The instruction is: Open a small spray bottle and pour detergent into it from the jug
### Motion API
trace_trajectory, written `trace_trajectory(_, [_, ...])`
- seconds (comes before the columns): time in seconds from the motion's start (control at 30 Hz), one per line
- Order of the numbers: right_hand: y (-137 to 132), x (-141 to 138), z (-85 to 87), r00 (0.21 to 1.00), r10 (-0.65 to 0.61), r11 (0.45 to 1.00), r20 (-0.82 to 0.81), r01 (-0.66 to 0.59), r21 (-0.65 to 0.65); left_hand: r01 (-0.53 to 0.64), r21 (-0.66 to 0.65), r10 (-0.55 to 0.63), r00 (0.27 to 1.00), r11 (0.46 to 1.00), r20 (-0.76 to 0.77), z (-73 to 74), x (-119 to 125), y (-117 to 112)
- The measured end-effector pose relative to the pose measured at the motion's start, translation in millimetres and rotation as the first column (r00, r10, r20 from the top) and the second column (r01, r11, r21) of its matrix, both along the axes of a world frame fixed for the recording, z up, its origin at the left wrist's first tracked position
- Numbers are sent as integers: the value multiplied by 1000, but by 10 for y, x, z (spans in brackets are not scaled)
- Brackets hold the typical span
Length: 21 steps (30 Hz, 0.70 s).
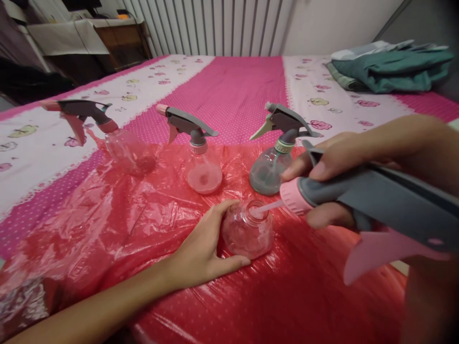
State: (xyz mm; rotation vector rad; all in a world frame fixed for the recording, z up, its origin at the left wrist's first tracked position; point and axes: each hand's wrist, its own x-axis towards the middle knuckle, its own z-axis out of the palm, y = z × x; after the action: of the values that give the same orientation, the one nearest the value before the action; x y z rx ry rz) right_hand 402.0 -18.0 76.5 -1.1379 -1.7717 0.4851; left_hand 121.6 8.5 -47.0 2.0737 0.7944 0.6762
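While the left hand (201, 253) wraps round the open bottle (247, 239), fingers and thumb against its sides, the right hand (351, 153) grips a spray head (387, 196) to its right, tube (270, 206) at the mouth, not seated yet. Looks already fitted: green-collared bottle (265, 172) behind it, pink-collared bottle (203, 177) behind-left, leftmost bottle (127, 150) farther left. Beneath it, red plastic sheet (107, 229) over patterned bedding (247, 95); far behind, slatted panel (215, 28); back-right, clothes pile (390, 67).
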Motion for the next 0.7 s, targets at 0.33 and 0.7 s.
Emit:
trace_trajectory(0.33, [105,-11,-43,978,207,978,16,-207,35,11,50,-11,1000,999,-10,7,41,-6])
trace_trajectory(0.7, [64,-71,-20,981,168,980,94,-176,93,-1,30,2,1000,1000,-15,-11,-34,-4])
